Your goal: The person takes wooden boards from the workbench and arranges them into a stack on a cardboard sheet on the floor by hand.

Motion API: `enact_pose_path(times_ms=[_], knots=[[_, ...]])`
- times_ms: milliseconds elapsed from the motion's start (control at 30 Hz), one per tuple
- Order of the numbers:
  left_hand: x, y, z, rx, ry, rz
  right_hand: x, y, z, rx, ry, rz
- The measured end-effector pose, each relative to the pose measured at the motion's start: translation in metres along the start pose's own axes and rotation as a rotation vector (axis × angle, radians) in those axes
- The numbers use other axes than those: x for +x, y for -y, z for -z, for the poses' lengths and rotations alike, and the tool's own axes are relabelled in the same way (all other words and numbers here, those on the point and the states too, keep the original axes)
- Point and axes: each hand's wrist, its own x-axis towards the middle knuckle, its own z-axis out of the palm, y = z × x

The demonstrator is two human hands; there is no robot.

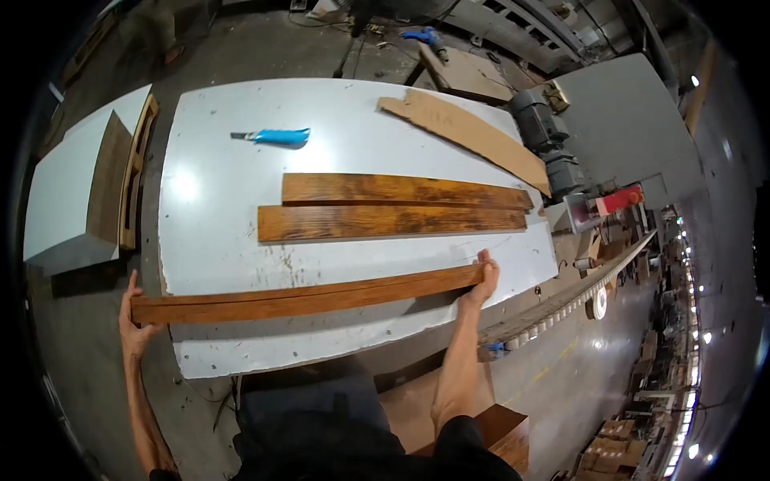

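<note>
A long brown wooden plank (313,298), with a dark line running along its length, spans the near part of the white table. My left hand (135,321) grips its left end, past the table's left edge. At its right end, my right hand (483,280) is closed round the plank, thumb and fingers at the end. Beyond it, two dark-grained wooden boards lie side by side on the table, an upper board (385,190) and a lower board (385,222). Whether the held plank is one piece or two stacked pieces, I cannot tell.
On the white table (216,264) lie a blue-handled cutter (281,137) and a cardboard strip (465,136). White panels (68,192) stand on a pallet at the left. Grey motors (539,120) and a conveyor edge (561,301) are at the right. An open cardboard box (505,433) is near me.
</note>
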Motion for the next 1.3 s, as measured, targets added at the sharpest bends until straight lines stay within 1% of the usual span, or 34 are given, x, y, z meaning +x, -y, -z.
enact_pose_path(times_ms=[33,100,133,200,233,267,367,400,433,467,533,633,667,733,767,800,833,867,900,1000,1067,1100,1133,1167,1200,1267,1300], knots=[[0.001,-0.009,-0.003,-0.096,-0.044,-0.031,-0.001,0.002,-0.004,0.017,0.037,-0.024],[0.005,-0.019,-0.010,-0.291,-0.125,-0.101,-0.005,0.005,-0.005,-0.059,0.090,-0.084],[0.007,-0.011,-0.011,-0.348,-0.103,-0.103,-0.006,0.003,-0.003,-0.072,0.119,-0.088],[0.010,0.005,-0.009,-0.235,-0.062,-0.162,-0.004,0.001,0.001,-0.096,0.171,-0.078],[0.012,0.012,-0.009,-0.183,-0.041,-0.193,-0.004,0.000,0.003,-0.098,0.150,-0.053],[0.012,0.002,-0.016,-0.165,-0.099,-0.190,-0.008,-0.001,0.001,-0.102,0.131,-0.032],[0.015,0.029,-0.025,-0.330,-0.121,-0.277,-0.006,-0.006,-0.002,-0.072,0.126,0.013],[0.015,0.024,-0.031,-0.379,-0.079,-0.243,-0.008,-0.009,0.000,-0.056,0.128,0.018],[0.015,0.059,-0.029,-0.355,-0.072,-0.278,-0.009,-0.012,0.001,-0.062,0.128,0.009],[0.023,0.118,-0.024,-0.337,-0.059,-0.324,-0.008,-0.013,0.002,-0.065,0.120,0.011],[0.027,0.085,-0.034,-0.351,-0.056,-0.348,-0.008,-0.008,-0.002,-0.057,0.071,0.033],[0.019,0.081,-0.011,0.020,-0.140,-0.137,-0.021,-0.003,-0.004,-0.060,0.001,0.008],[0.018,0.082,0.002,0.141,-0.168,-0.082,-0.039,0.005,-0.009,-0.137,-0.030,0.012],[-0.002,0.071,0.064,0.018,0.011,-0.216,-0.084,0.023,-0.017,-0.114,-0.112,-0.040],[0.005,0.092,0.105,-0.004,-0.036,-0.070,-0.105,0.031,-0.015,-0.105,-0.087,-0.024],[0.013,0.113,0.146,-0.034,-0.086,0.075,-0.130,0.045,-0.018,-0.072,-0.109,-0.027],[0.024,0.103,0.175,0.010,-0.086,0.114,-0.155,0.051,-0.014,-0.068,-0.161,-0.057],[0.033,0.068,0.190,0.095,-0.038,0.061,-0.182,0.064,-0.012,-0.106,-0.237,-0.097],[0.040,0.028,0.203,0.167,0.031,-0.011,-0.208,0.083,-0.014,-0.054,-0.324,-0.159],[0.056,-0.103,0.208,0.311,0.278,-0.310,-0.272,0.104,0.024,-0.005,-0.504,-0.208],[0.066,-0.174,0.192,0.331,0.425,-0.515,-0.309,0.112,0.057,0.023,-0.635,-0.214],[0.070,-0.208,0.181,0.326,0.495,-0.617,-0.325,0.127,0.066,0.093,-0.722,-0.226],[0.075,-0.239,0.164,0.333,0.548,-0.700,-0.342,0.140,0.079,0.102,-0.771,-0.244],[0.078,-0.268,0.148,0.324,0.602,-0.792,-0.360,0.143,0.101,0.131,-0.772,-0.201],[0.078,-0.298,0.129,0.337,0.618,-0.849,-0.377,0.148,0.123,0.134,-0.941,-0.283],[0.083,-0.345,0.076,0.360,0.629,-0.947,-0.404,0.170,0.149,0.120,-1.052,-0.255],[0.082,-0.367,0.048,0.366,0.634,-0.994,-0.426,0.163,0.179,0.190,-1.137,-0.319]])
